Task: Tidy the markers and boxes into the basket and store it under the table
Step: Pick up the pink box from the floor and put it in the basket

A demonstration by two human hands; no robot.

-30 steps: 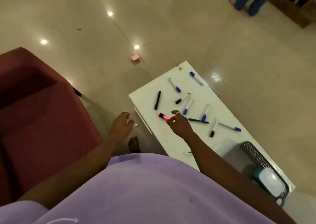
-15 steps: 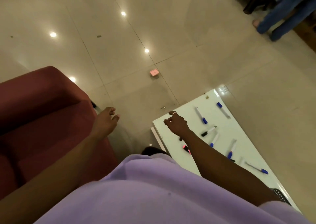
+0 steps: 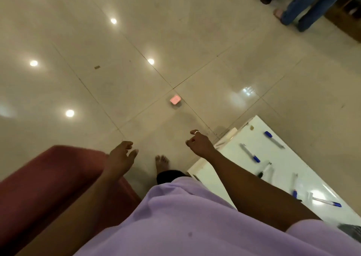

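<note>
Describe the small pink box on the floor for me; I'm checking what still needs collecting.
The pink box is small and rectangular, with rounded corners and a bright top face. It lies flat on the glossy beige floor tiles beside a grout crossing, away from the white table. Only the floor touches it.

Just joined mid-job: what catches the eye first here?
A small pink box lies alone on the shiny floor, ahead of the left hand and right hand, both empty. Blue-capped markers lie scattered on the white table at right.
</note>
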